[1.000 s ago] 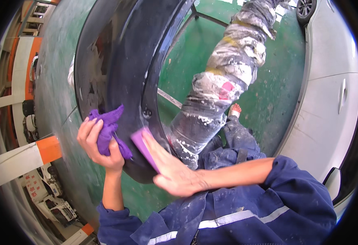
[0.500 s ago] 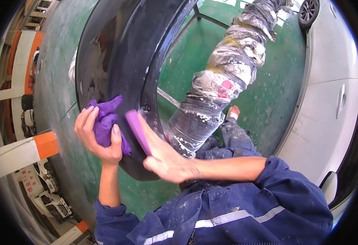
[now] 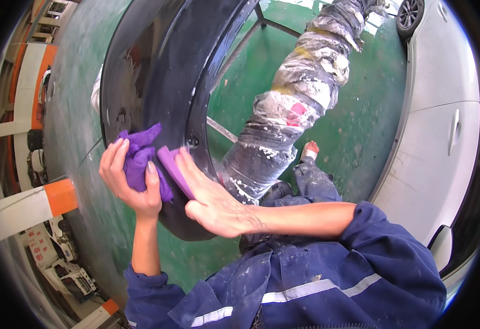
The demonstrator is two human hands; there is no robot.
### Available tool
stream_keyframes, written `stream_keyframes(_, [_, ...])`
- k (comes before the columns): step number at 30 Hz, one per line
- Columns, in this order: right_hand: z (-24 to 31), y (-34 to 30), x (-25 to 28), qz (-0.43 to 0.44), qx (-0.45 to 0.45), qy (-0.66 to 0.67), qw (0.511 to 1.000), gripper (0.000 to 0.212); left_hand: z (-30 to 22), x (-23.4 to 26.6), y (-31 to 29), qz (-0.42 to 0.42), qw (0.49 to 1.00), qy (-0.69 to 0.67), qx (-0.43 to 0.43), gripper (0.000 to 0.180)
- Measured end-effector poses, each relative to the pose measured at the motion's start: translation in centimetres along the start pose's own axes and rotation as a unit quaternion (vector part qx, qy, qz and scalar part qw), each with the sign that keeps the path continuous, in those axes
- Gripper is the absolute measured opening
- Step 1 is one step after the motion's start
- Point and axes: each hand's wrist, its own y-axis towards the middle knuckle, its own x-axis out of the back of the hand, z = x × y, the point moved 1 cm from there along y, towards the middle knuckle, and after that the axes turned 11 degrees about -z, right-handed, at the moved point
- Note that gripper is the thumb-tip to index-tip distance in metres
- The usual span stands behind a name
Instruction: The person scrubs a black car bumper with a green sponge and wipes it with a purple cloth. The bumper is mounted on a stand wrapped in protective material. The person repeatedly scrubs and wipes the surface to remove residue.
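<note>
Seen from above, slightly left of centre: a dark curved car panel (image 3: 158,82), glossy, propped over a green floor (image 3: 327,126). Left hand (image 3: 127,181) curled around a bunched purple cloth (image 3: 138,156), fingers closed on it, holding it against the panel's lower part. Right hand (image 3: 212,200) laid flat with fingers stretched out and close together, pressing a thin purple pad (image 3: 171,170) onto the panel's inner edge, just beside the cloth. Behind, centre of frame, a thick post (image 3: 289,109) wrapped in paint-spattered masking. White car (image 3: 443,131) along the right edge. Blue work sleeves at the bottom. Likely risks: pad sliding off the narrow curved edge under flat pressure and scuffing the gloss; panel shifting on its stand if pushed hard.
</note>
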Motion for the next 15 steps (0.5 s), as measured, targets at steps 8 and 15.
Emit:
stream_keyframes(8, [-1.4,-0.8,-0.6,-0.037,0.102,-0.027,0.994,0.091,-0.3,0.2,-0.4,0.003,1.000,-0.008,0.005,0.058])
stream_keyframes(15, [-1.7,-2.9,-0.5,-0.021,0.065,0.029,0.997,0.096,0.6,0.2,-0.4,0.002,1.000,-0.018,-0.003,0.057])
